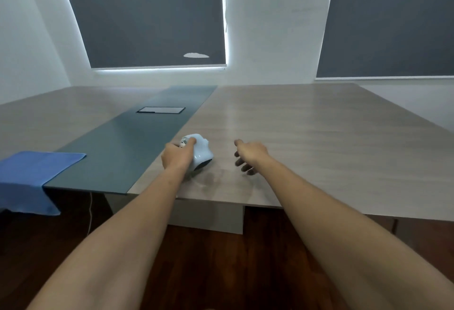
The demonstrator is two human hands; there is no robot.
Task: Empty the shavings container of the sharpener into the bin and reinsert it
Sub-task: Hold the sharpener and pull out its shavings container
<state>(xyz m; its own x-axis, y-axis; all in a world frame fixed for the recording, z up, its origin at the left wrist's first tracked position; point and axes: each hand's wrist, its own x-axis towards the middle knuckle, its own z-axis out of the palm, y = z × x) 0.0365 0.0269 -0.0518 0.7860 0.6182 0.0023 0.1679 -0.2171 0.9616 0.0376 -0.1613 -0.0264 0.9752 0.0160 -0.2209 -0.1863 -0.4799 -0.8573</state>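
Note:
A pale blue and white sharpener [202,152] with a dark lower front stands on the wooden table [307,142], near its front edge. My left hand [177,156] grips it from the left, one finger lying over its top. To the right, about a hand's width from the sharpener, my right hand [249,155] hovers just above the table with its fingers spread and holds nothing. No bin is in view.
A dark grey-green strip [127,152] runs down the table left of the sharpener, with a rectangular cable hatch [161,110] set in it. A blue cloth [32,177] hangs over the front left edge. Dark wooden floor [221,260] lies below.

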